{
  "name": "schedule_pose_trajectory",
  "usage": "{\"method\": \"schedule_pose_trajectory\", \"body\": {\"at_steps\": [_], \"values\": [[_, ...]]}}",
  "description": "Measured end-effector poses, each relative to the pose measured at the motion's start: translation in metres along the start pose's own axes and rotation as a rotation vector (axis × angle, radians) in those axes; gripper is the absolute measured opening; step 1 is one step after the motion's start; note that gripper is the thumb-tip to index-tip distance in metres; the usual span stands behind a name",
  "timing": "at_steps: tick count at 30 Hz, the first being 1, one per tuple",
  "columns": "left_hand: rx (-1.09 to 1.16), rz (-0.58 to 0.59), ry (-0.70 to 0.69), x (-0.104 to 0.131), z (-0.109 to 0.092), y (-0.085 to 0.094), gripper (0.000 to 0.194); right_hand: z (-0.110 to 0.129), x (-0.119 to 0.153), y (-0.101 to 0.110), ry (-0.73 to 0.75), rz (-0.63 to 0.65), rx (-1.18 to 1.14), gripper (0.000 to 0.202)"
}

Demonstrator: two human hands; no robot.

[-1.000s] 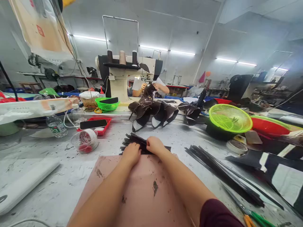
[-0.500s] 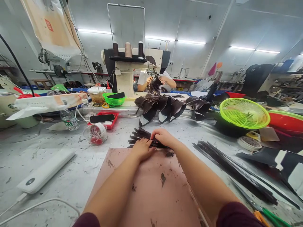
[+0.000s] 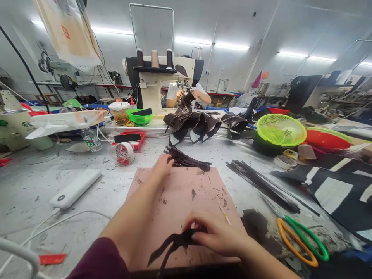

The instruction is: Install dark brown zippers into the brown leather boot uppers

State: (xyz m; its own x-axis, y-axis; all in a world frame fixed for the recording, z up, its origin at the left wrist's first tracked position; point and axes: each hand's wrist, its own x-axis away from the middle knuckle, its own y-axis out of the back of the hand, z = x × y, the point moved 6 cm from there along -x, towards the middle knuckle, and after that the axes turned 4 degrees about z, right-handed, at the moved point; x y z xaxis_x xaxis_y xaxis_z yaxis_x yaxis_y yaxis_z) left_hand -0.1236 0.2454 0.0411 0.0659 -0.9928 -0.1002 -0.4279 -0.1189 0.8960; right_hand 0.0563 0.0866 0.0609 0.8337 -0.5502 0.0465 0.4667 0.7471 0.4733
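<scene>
My right hand [image 3: 213, 232] is closed around a few dark leather strips [image 3: 165, 248], whose ends hang past my fingers over the pink board [image 3: 177, 201]. At the board's far edge lies a bundle of similar dark strips [image 3: 192, 161]. My left hand [image 3: 163, 164] reaches to the near left side of that bundle, its fingers curled onto the strips; the fingertips are partly hidden. Right of the board is another bundle of long dark strips [image 3: 261, 186]. Scissors [image 3: 299, 238] with orange and green handles rest nearby.
Dark brown shoe uppers [image 3: 186, 126] stand at the back, before a sewing machine [image 3: 151, 93] where another person works. To the right are a yellow-green basket [image 3: 280, 130] and dark leather pieces [image 3: 325, 186]. A white power bank [image 3: 75, 190] and a tape roll [image 3: 122, 154] lie left.
My right hand has come from the strip bundle back toward me, with a few strips in it. My left hand stays at the bundle. The view has shifted slightly.
</scene>
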Motion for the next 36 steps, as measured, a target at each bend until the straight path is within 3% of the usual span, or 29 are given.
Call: {"method": "schedule_pose_trajectory", "body": {"at_steps": [3,5,8,10,13,18,21,24,26,28,33,36], "values": [[0.067,0.025,0.021,0.029,0.003,0.024,0.027,-0.028,0.015,-0.002,-0.107,-0.036,0.219,0.021],[0.104,0.056,-0.015,0.059,-0.006,0.033,0.027,-0.040,0.028,0.010,-0.195,-0.164,0.400,0.015],[0.140,0.091,-0.132,0.113,-0.027,0.036,0.026,-0.059,0.049,0.035,-0.483,-0.355,0.675,0.022],[0.138,0.095,-0.269,0.146,-0.042,0.032,0.022,-0.072,0.054,0.044,-0.604,-0.340,0.768,0.031],[0.084,0.091,-0.323,0.179,-0.051,0.018,0.016,-0.081,0.038,0.056,-0.539,-0.256,0.885,0.034],[-0.080,0.182,-0.336,0.193,-0.064,-0.013,0.013,-0.072,0.005,0.082,-0.458,-0.283,1.056,0.029],[-0.187,0.261,-0.345,0.191,-0.073,-0.029,0.013,-0.051,0.006,0.059,-0.348,-0.341,0.952,0.024],[-0.224,0.339,-0.281,0.183,-0.076,-0.039,0.016,-0.035,0.020,0.004,-0.199,-0.329,0.776,0.020],[-0.219,0.363,-0.222,0.176,-0.074,-0.038,0.015,-0.027,0.033,-0.028,-0.100,-0.369,0.769,0.023],[-0.201,0.372,-0.170,0.171,-0.069,-0.033,0.018,-0.024,0.044,-0.046,-0.025,-0.440,0.799,0.028],[-0.126,0.401,-0.058,0.180,-0.044,-0.012,0.024,-0.031,0.058,-0.044,0.038,-0.487,0.834,0.034],[-0.024,0.396,0.091,0.196,-0.020,-0.003,0.026,-0.032,0.060,-0.037,0.044,-0.512,0.833,0.032]]}}
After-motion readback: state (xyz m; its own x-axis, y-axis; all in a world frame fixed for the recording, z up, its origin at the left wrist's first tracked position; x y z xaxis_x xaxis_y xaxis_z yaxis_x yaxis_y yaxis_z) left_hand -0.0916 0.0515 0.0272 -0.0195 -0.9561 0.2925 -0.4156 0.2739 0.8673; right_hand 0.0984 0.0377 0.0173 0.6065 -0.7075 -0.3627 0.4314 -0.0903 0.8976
